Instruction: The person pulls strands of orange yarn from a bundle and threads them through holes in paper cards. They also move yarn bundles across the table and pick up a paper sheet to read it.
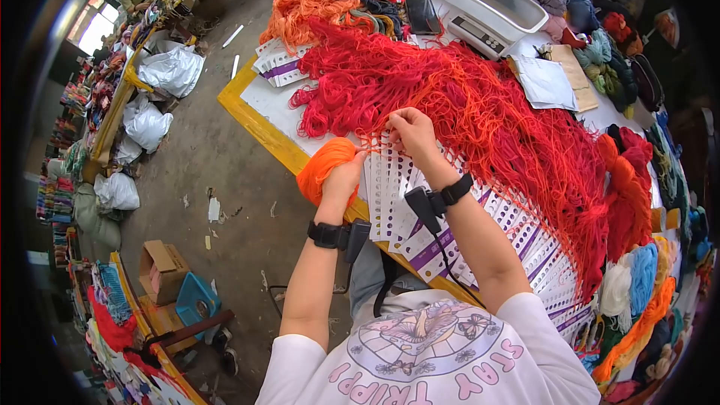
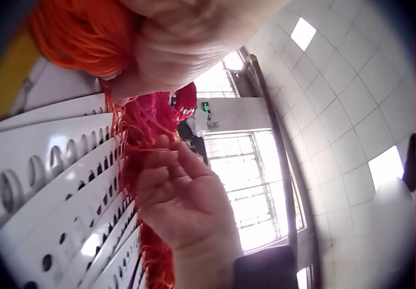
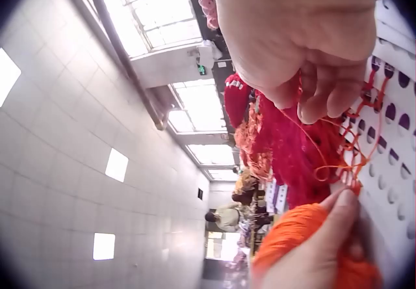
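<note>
My left hand (image 1: 345, 180) grips a bundle of bright orange thread (image 1: 321, 171), its thumb at the edge of the white punched cards (image 1: 380, 199). A little to the right, my right hand (image 1: 412, 133) is raised over the same cards with fingers bent. Between its thumb and fingers it pinches a thin orange strand (image 3: 304, 130), which hangs down in a loose loop toward the left thumb. Short threads are looped through the card holes there. A big heap of red and orange threads (image 1: 450, 97) spreads over the far ends of the fanned cards.
A yellow edge (image 1: 247, 105) borders the table. Behind the heap stand a scale with a white tray (image 1: 491, 0), papers (image 1: 547, 82) and a dark wallet-like object (image 1: 423, 15). Coloured skeins (image 1: 641, 277) line the right side. Boxes (image 1: 161, 270) sit on the floor at left.
</note>
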Demonstrator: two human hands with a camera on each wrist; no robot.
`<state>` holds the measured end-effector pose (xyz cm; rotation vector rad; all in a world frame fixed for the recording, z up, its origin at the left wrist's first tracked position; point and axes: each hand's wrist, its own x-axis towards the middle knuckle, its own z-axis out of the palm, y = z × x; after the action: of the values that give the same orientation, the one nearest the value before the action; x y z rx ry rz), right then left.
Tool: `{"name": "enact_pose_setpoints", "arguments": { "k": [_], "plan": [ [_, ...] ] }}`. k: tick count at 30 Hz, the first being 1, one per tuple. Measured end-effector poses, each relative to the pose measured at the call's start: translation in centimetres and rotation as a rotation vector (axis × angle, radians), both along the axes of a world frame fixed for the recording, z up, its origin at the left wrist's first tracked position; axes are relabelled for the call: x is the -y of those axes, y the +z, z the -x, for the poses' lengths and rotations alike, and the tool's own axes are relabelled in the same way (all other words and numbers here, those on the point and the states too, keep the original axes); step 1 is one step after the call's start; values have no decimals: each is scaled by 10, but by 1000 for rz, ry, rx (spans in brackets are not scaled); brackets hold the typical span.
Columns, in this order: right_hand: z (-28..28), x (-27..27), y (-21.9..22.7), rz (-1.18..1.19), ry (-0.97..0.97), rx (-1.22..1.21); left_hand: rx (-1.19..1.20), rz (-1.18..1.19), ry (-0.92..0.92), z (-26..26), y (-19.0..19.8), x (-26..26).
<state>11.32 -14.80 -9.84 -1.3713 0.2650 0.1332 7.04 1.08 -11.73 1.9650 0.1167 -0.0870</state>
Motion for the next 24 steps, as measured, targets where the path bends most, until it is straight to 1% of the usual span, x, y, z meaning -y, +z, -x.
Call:
{"name": "enact_pose_setpoints", "arguments": {
  "k": [1,3,5,7,10,11,13,15,16,17,19,22,24],
  "plan": [
    [2,4,5,-83,32,-2,123,-33,-18,0,-8,0],
    [7,18,22,-250,93,-10,114,-45,-24,-1,-21,0],
    [10,35,39,-361,109,-48,140,-89,-21,1,-20,1],
    [7,53,49,-423,116,52,202,-164,-13,4,-11,4],
    [4,78,76,-425,77,160,213,-155,7,2,-19,4],
    [2,87,82,-371,39,207,223,-160,4,1,-20,4],
    [4,99,97,-287,33,243,238,-168,-1,2,-21,4],
    [10,110,109,-294,8,291,283,-189,-4,1,-27,4],
    [12,116,111,-298,-2,313,304,-200,-4,1,-27,4],
    [9,132,107,-434,16,397,291,-211,4,1,-28,4],
    [15,148,114,-326,11,420,265,-231,16,2,-25,6],
    [22,166,118,-267,31,401,270,-268,11,3,-20,7],
    [25,197,117,-248,-184,387,278,-193,16,5,-21,6]
  ]
}}
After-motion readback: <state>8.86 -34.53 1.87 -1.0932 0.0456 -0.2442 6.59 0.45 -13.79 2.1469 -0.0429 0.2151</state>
